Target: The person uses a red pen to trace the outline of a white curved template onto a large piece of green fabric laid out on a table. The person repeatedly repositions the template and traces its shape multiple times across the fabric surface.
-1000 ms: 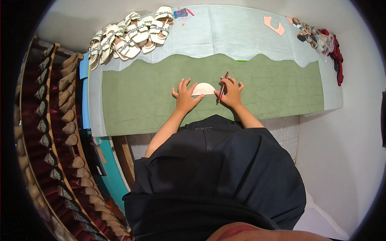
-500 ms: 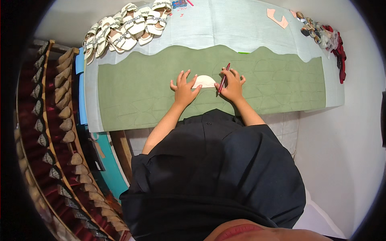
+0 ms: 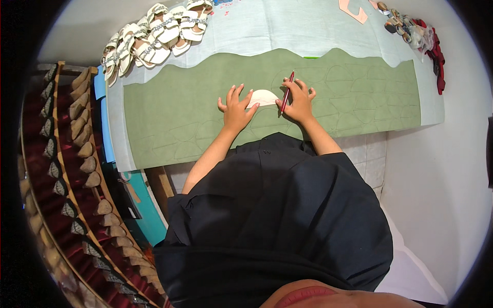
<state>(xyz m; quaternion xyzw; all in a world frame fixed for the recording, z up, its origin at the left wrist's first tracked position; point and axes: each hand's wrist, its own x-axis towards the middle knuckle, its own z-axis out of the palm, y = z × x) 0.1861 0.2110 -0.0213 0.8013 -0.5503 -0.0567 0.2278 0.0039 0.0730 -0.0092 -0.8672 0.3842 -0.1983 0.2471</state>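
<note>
A long green sheet (image 3: pixel 179 113) covered with traced outlines lies across the work table. A pale half-round template (image 3: pixel 263 96) rests on it. My left hand (image 3: pixel 235 109) lies flat with spread fingers, its fingertips pressing the template's left edge. My right hand (image 3: pixel 298 100) grips a red pen (image 3: pixel 286 91), its tip at the template's right edge.
Several white sandals (image 3: pixel 154 32) are piled at the table's far left. A pink cut piece (image 3: pixel 353 10) and a heap of small dark and red items (image 3: pixel 421 36) lie far right. Racks of shoe lasts (image 3: pixel 67 169) stand to my left. A white wall is on the right.
The hands and template stay together on the green sheet. The view has shifted slightly, so the table sits higher in the picture. The pen stays at the template's right edge.
</note>
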